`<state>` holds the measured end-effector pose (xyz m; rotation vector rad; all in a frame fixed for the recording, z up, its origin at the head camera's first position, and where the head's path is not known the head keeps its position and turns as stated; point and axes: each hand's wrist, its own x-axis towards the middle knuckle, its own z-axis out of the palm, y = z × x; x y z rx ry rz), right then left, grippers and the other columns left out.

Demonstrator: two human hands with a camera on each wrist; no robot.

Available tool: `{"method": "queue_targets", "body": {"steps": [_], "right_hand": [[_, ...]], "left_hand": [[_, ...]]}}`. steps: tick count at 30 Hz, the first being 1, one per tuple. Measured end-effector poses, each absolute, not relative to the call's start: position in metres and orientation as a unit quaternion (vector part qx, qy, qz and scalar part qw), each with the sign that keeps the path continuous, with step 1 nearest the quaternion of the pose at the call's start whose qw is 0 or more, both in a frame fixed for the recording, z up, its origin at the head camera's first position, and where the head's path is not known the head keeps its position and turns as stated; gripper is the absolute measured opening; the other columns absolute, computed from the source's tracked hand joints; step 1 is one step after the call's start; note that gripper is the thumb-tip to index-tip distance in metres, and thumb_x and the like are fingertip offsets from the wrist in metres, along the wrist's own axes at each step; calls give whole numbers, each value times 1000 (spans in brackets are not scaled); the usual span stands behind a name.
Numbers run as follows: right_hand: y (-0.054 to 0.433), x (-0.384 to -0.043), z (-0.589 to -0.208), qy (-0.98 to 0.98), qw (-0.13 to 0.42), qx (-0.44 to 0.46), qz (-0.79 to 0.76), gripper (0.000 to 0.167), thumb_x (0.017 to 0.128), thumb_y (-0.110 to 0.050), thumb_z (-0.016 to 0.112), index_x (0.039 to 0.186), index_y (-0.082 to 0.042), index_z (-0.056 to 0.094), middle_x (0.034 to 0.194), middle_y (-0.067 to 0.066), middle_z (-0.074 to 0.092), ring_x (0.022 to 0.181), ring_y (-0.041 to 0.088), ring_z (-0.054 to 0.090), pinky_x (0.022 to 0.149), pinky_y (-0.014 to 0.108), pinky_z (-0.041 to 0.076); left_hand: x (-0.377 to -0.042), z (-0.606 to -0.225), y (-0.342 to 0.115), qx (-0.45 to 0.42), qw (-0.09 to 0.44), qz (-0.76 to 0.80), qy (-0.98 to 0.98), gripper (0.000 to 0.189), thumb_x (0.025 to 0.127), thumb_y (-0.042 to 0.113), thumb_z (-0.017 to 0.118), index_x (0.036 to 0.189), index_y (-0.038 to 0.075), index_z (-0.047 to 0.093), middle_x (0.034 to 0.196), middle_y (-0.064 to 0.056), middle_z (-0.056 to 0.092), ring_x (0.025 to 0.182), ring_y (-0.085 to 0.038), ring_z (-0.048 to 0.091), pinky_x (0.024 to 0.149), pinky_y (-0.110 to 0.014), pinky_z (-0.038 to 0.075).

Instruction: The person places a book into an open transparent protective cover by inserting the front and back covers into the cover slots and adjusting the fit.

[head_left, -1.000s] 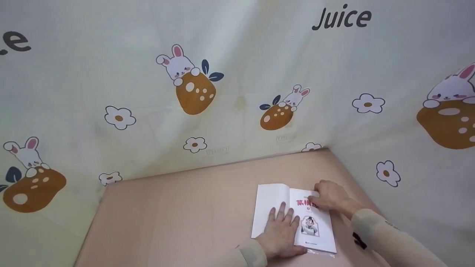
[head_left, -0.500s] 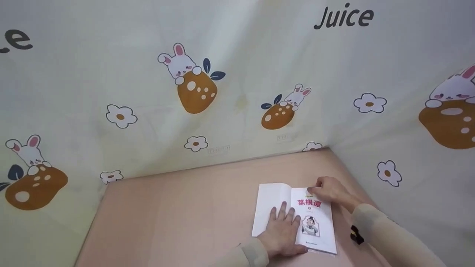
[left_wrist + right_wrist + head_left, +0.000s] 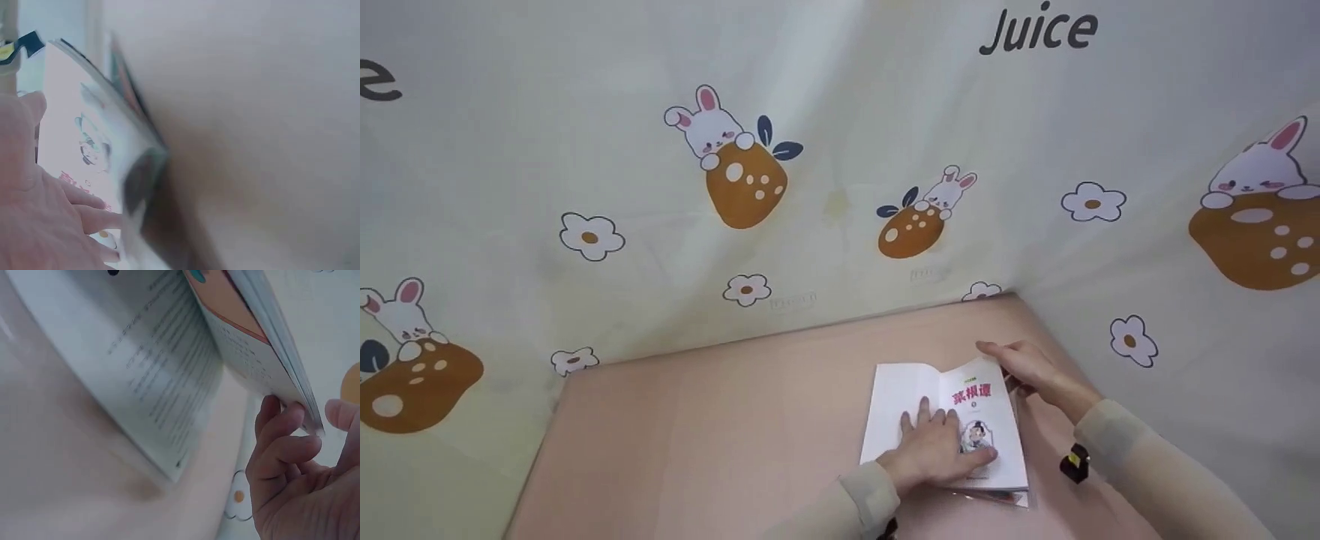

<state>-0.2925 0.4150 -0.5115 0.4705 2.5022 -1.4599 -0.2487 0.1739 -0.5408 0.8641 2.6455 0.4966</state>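
Touching book (image 3: 979,405) — left grip (image 3: 931,450); right grip (image 3: 1039,375)

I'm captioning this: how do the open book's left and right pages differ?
The left page looks blank where uncovered; the right page bears a red title and a drawn figure. The left page lies flatter; the right page is raised at the corner the right hand holds. Both are white, partly under the left hand.
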Motion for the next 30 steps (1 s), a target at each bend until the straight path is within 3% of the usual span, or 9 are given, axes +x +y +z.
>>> {"method": "queue_targets", "body": {"steps": [6,9,12,14,18,21,24,27,30], "right_hand": [[398,-289,-491,824,96,136,-542,64,112,-66,54,112,-5,72,81,-2,72,63,8,63,55,21,50],[389,-287,-485,808,95,124,-567,69,113,-64,52,127,1,71,93,1,78,70,10,70,59,24,56],[380,-284,-481,788,98,106,-599,72,115,-60,51,137,6,67,107,8,83,74,11,76,63,26,63],[375,-282,-480,775,103,95,-616,71,115,-57,53,141,8,65,116,13,84,76,12,79,66,27,66],[367,-276,-478,802,70,63,-590,62,115,-48,58,143,7,66,129,22,81,89,17,82,75,30,68],[369,-271,-480,853,-18,43,-520,50,113,-38,65,143,3,69,137,23,78,111,25,79,90,29,63],[378,-267,-484,865,-88,55,-491,46,111,-29,70,146,1,67,147,25,72,131,36,69,101,32,54],[392,-263,-492,848,-85,84,-516,57,113,-28,67,158,5,55,162,31,57,145,44,59,109,37,51],[402,-259,-502,832,-30,119,-541,69,114,-34,64,166,6,41,169,34,46,148,48,55,113,46,54]], "left_hand": [[-259,-523,177,240,192,302,902,93,98,86,54,141,6,71,152,-14,72,163,-43,45,130,-67,39],[-264,-516,175,226,209,366,878,74,97,84,59,112,14,77,114,-9,83,124,-31,71,99,-46,57],[-269,-512,173,218,214,407,861,59,96,78,66,94,20,72,79,0,74,79,-18,66,66,-31,46],[-271,-511,172,212,209,421,857,50,96,70,70,88,21,69,69,4,68,67,-13,62,58,-28,40],[-275,-508,166,201,193,435,856,35,93,51,72,87,16,71,73,4,66,69,-13,62,60,-26,43],[-278,-508,160,198,192,448,850,38,93,43,68,105,9,77,90,-4,76,83,-20,70,71,-31,51],[-280,-508,154,195,189,455,848,58,96,44,62,132,0,75,123,-14,81,111,-29,75,95,-43,60],[-283,-509,148,194,188,473,838,63,99,40,58,143,-4,70,136,-19,78,123,-33,72,112,-52,58],[-286,-511,142,191,193,494,826,56,100,34,55,139,-2,72,128,-15,80,114,-28,70,111,-50,57]]}}
